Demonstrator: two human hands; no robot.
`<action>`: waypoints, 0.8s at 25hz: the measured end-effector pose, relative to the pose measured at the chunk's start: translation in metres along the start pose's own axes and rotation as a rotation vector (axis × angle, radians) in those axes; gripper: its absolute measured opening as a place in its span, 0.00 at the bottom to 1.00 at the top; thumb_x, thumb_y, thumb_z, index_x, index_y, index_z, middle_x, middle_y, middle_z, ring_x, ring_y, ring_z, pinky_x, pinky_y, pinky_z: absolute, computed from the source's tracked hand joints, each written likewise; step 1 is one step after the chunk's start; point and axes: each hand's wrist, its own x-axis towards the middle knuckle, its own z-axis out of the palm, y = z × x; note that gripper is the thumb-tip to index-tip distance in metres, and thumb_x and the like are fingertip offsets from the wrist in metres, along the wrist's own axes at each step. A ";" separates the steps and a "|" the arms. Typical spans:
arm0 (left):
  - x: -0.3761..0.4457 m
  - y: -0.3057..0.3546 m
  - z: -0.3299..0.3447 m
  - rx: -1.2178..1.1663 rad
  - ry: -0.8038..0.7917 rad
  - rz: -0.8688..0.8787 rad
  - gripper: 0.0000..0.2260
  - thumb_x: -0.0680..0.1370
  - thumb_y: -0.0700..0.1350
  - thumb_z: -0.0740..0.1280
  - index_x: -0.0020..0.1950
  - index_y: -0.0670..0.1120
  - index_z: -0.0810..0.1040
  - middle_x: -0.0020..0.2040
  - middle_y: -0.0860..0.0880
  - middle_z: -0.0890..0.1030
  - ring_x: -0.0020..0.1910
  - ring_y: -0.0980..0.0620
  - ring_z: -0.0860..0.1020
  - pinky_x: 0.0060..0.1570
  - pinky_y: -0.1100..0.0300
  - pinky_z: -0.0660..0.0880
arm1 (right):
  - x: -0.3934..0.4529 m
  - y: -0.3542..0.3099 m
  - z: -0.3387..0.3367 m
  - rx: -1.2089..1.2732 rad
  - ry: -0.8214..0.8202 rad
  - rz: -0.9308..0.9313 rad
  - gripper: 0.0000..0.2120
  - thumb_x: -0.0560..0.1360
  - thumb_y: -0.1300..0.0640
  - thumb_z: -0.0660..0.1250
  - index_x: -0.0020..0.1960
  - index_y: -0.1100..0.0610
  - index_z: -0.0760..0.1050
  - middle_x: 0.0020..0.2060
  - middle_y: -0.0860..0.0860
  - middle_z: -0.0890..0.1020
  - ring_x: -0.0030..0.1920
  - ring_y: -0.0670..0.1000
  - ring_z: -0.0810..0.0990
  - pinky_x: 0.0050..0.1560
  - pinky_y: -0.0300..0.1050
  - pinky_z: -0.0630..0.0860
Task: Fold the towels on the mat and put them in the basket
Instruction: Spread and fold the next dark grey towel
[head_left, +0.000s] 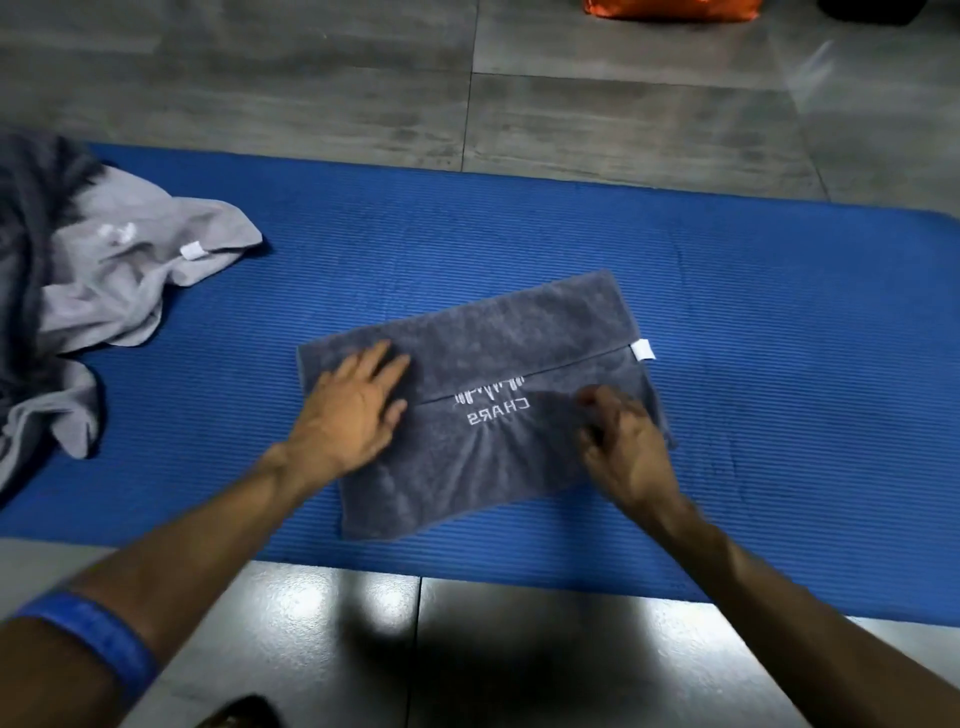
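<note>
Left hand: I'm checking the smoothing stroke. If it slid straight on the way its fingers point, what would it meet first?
The left hand lies flat on the dark grey towel, fingers pointing up and right. It would probably cross the fold edge, then more towel, then the blue mat. Nothing else seems to lie in that line.

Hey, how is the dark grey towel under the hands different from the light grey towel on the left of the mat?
The dark grey towel lies flat and partly folded, with straight edges; the light grey towel is crumpled in a heap. The dark one has both hands on it, the left hand pressing flat and the right hand curled at its right side; the light one is untouched. Both lie on the blue mat and carry a white tag.
</note>
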 end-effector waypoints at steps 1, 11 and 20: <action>-0.015 0.005 0.016 0.020 -0.042 -0.002 0.27 0.81 0.54 0.57 0.79 0.49 0.58 0.79 0.44 0.57 0.75 0.41 0.59 0.72 0.42 0.61 | 0.006 0.010 -0.001 -0.150 -0.043 -0.092 0.19 0.72 0.52 0.58 0.59 0.58 0.76 0.55 0.55 0.81 0.51 0.59 0.79 0.52 0.52 0.76; -0.032 0.015 0.011 0.080 0.117 0.095 0.21 0.80 0.52 0.53 0.67 0.45 0.74 0.67 0.43 0.73 0.62 0.41 0.73 0.60 0.46 0.70 | 0.049 -0.029 0.021 -0.426 0.012 -0.294 0.21 0.70 0.53 0.54 0.54 0.59 0.79 0.51 0.55 0.81 0.49 0.62 0.79 0.50 0.55 0.76; -0.023 -0.021 0.051 0.074 0.095 -0.059 0.29 0.81 0.62 0.49 0.80 0.53 0.53 0.80 0.43 0.51 0.79 0.42 0.48 0.75 0.43 0.49 | 0.116 -0.010 0.062 -0.428 -0.013 -0.186 0.29 0.80 0.41 0.45 0.78 0.51 0.58 0.78 0.53 0.59 0.78 0.58 0.55 0.75 0.57 0.49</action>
